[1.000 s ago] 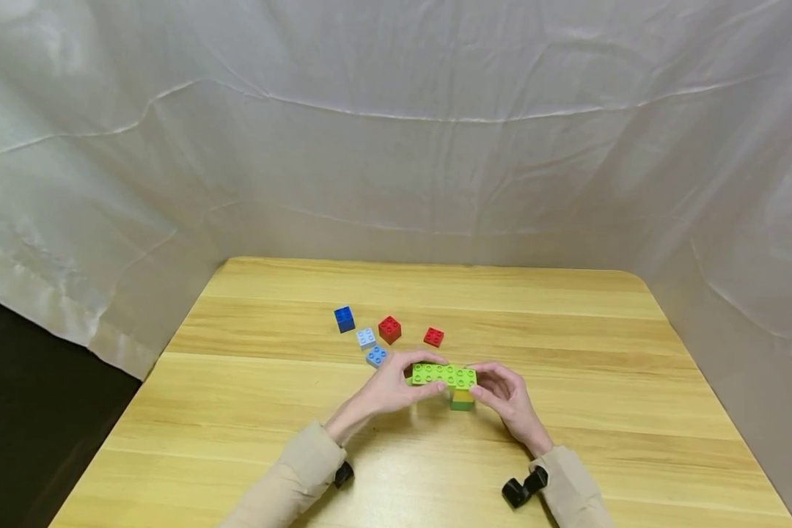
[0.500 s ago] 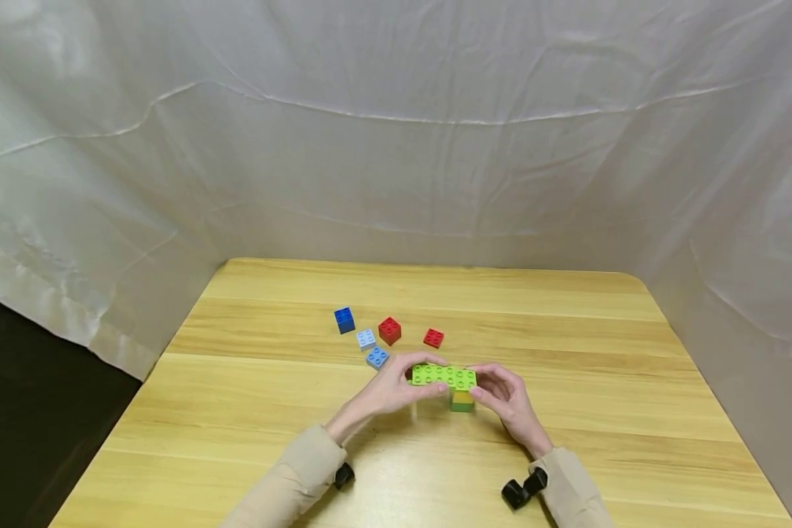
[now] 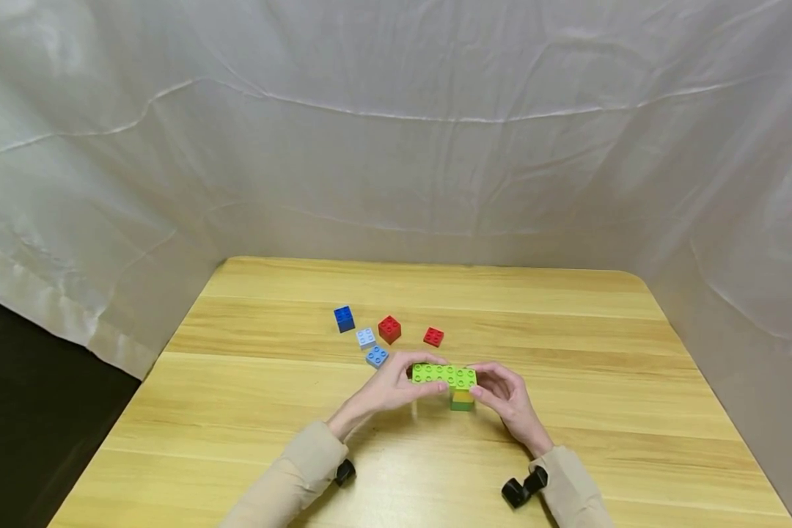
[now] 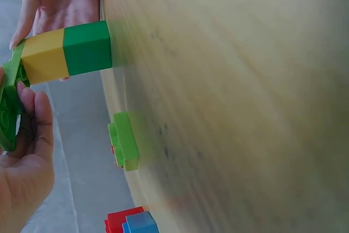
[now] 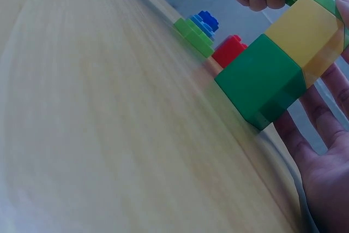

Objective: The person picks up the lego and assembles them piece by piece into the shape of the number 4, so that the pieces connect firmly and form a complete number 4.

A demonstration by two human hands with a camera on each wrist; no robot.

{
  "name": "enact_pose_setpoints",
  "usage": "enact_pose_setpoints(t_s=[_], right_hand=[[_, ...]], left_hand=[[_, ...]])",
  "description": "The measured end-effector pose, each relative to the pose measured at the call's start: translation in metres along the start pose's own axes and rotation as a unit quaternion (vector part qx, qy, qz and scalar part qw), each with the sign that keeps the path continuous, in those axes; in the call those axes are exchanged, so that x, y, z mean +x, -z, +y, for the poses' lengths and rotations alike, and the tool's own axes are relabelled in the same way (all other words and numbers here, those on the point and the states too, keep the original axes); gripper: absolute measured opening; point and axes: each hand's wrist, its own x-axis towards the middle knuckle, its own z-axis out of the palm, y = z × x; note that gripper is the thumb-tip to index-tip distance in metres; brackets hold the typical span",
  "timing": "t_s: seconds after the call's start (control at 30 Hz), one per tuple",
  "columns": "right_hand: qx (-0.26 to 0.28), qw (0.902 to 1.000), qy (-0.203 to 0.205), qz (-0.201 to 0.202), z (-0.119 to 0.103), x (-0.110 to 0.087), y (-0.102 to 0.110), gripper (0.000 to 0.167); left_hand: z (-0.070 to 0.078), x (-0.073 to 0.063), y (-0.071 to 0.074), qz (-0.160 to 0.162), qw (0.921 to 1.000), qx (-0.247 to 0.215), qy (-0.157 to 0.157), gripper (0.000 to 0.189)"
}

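Observation:
A long lime-green studded toy brick (image 3: 444, 374) lies across the top of a yellow block (image 4: 46, 55), which sits on a dark green block (image 4: 87, 47) standing on the table. My left hand (image 3: 392, 383) pinches the overhanging left end of the lime brick, thumb in front and fingers behind and under it. At the other end my right hand (image 3: 510, 405) grips the lime brick where it meets the yellow block, thumb on the near side. Its lower fingers stretch behind the stack in the right wrist view. A second lime-green brick (image 4: 125, 141) lies on the table below the overhang.
Farther back on the wooden table (image 3: 237, 411) are a dark blue brick (image 3: 345, 319), a pale blue one (image 3: 366, 338), a mid-blue one (image 3: 377, 357), a red block (image 3: 389, 329) and a flatter red brick (image 3: 433, 336). A pale curtain (image 3: 396, 176) hangs behind.

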Motion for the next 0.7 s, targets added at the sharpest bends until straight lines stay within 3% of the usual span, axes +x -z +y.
enact_pose_setpoints(t_s=[0.7], right_hand=[[0.005, 0.9999, -0.011, 0.0, 0.0009, 0.0002, 0.0013, 0.03]], left_hand=[[0.0019, 0.0024, 0.0011, 0.001, 1.0, 0.005, 0.007, 0.039]])
